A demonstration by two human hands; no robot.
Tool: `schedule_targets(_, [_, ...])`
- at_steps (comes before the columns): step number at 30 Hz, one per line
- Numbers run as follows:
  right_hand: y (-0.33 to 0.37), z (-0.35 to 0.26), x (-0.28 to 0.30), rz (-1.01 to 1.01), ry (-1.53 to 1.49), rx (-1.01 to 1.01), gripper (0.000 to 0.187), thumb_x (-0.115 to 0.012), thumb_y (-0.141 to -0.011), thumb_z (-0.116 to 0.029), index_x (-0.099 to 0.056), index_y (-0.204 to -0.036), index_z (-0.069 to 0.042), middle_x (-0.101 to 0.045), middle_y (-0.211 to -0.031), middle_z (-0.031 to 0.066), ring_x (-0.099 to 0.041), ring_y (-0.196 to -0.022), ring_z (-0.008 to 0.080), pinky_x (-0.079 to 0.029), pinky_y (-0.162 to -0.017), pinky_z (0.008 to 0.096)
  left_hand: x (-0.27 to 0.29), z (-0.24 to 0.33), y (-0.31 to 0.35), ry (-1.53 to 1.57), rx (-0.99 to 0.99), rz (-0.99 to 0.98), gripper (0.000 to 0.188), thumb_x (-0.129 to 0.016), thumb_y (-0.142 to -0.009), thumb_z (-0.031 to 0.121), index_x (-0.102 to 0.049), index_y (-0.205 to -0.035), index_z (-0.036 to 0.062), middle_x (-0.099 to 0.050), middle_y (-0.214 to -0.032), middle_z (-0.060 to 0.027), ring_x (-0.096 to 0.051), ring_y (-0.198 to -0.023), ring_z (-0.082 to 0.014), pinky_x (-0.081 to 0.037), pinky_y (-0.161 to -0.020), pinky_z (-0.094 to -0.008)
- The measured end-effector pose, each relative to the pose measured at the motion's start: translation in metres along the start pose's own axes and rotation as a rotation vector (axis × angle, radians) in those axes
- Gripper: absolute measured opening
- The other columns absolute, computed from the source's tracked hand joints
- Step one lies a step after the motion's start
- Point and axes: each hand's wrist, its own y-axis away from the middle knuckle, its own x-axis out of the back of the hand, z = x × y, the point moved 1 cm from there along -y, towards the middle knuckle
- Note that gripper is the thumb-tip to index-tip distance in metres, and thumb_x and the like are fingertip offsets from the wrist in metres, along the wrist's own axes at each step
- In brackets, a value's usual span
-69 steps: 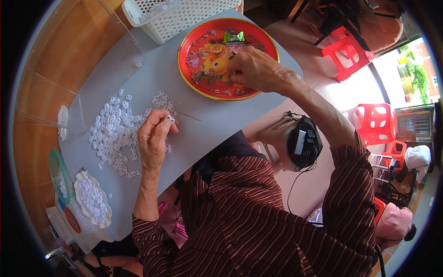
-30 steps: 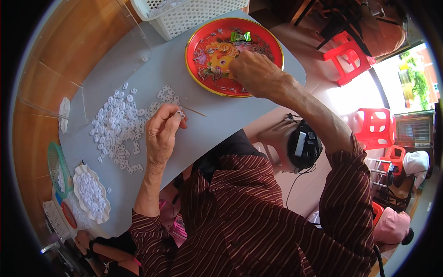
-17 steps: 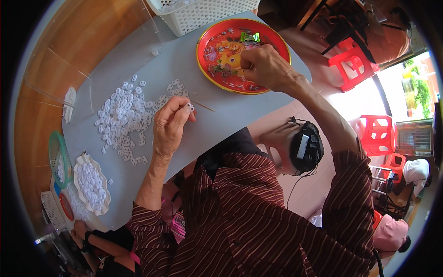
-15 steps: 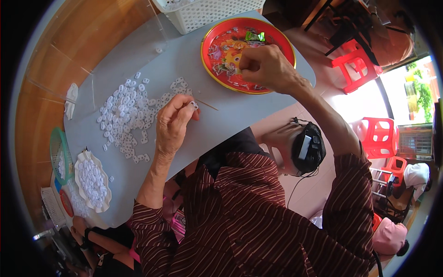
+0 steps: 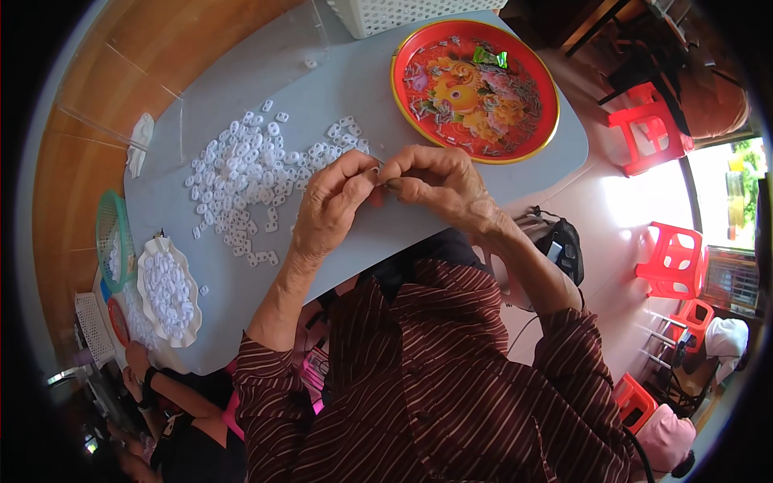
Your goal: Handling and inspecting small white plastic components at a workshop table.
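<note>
My left hand (image 5: pixel 332 201) is closed in a pinch on a small white plastic piece (image 5: pixel 375 170), mostly hidden by the fingertips. My right hand (image 5: pixel 443 187) meets it there, thumb and forefinger pinched on a tiny thin pin (image 5: pixel 382 162) at the white piece. Beyond the left hand spreads a loose pile of white two-holed plastic pieces (image 5: pixel 241 165). Past the right hand stands a round red tray (image 5: pixel 548 92) with a gold rim and flower print, strewn with small thin metallic pins (image 5: pixel 523 109) and one green wrapper (image 5: pixel 489 57).
A white perforated basket (image 5: pixel 378 18) stands at the table's far edge. A scalloped white dish (image 5: pixel 193 318) of white pieces and a green basket (image 5: pixel 109 241) are at left. Another person's hands (image 5: pixel 138 366) show lower left. Red stools (image 5: pixel 672 262) stand right.
My right hand has come from over the red tray, leftward and nearer, to my left hand. The fingertips of both hands now meet at the white piece. The whole view has shifted slightly.
</note>
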Motion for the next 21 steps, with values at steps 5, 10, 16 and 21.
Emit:
schedule_targets(5, [0.000,0.007,-0.003,0.049,-0.119,0.078,0.024,-0.056,-0.084,0.003,-0.053,-0.107,-0.001,-0.056,-0.088,-0.0013,-0.053,-0.082,0.0049,-0.045,-0.076,0.0208,-0.001,0.002,-0.001,-0.007,-0.021,0.023,0.019,-0.050,-0.090,0.019,-0.056,-0.087,0.0007,-0.054,-0.069,-0.0008,-0.045,-0.064,-0.0074,-0.039,-0.060,-0.0232])
schedule_targets(10, [0.001,0.009,-0.003,0.076,-0.106,0.075,0.027,-0.056,-0.084,0.004,-0.051,-0.110,-0.001,-0.054,-0.088,-0.0009,-0.053,-0.084,0.0053,-0.045,-0.076,0.0210,0.001,0.006,0.001,-0.022,-0.020,-0.015,0.018,-0.051,-0.089,0.018,-0.054,-0.085,0.0007,-0.054,-0.069,-0.0012,-0.048,-0.063,-0.0078,-0.040,-0.059,-0.0233])
schedule_targets(16, [0.001,0.006,-0.005,0.067,-0.070,0.071,0.026,-0.056,-0.085,0.004,-0.051,-0.109,-0.001,-0.054,-0.090,-0.0003,-0.054,-0.085,0.0064,-0.046,-0.077,0.0217,0.000,0.010,0.002,-0.028,-0.058,-0.028,0.018,-0.051,-0.090,0.018,-0.054,-0.084,0.0012,-0.053,-0.069,-0.0011,-0.049,-0.063,-0.0083,-0.041,-0.058,-0.0243])
schedule_targets(21, [0.001,0.004,-0.005,0.079,-0.096,0.058,0.026,-0.057,-0.085,0.004,-0.050,-0.109,0.000,-0.054,-0.090,0.0001,-0.054,-0.086,0.0069,-0.046,-0.078,0.0223,0.000,0.010,0.002,-0.045,-0.062,-0.005,0.017,-0.051,-0.089,0.017,-0.054,-0.084,0.0012,-0.052,-0.069,-0.0010,-0.048,-0.063,-0.0082,-0.040,-0.057,-0.0240])
